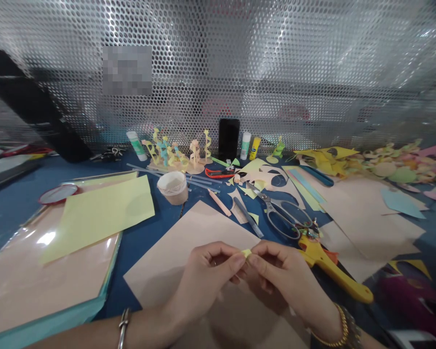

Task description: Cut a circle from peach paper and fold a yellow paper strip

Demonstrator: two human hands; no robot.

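Observation:
Both hands meet over a large pale pink sheet (pixel 189 232) near the front of the blue table. My left hand (pixel 212 276) pinches a small yellow paper piece (pixel 246 253) between thumb and forefinger. From the other side, my right hand (pixel 285 276) grips the same piece, its fingers curled. Most of the piece is hidden by the fingertips. Beyond the hands lie a grey-blue pen (pixel 249 218), a pink stick (pixel 220 202) and scissors (pixel 281 215) with grey handles. A yellow-handled tool (pixel 334 271) rests just right of my right hand.
A paper-lined cup (pixel 173 188) stands behind the sheet. Yellow paper (pixel 109 213) tops a stack at left. Curled paper figures (pixel 167 152), glue sticks (pixel 245 145) and a phone (pixel 228 138) stand before a perforated metal panel (pixel 189 63). Paper scraps (pixel 327 160) cover the right side.

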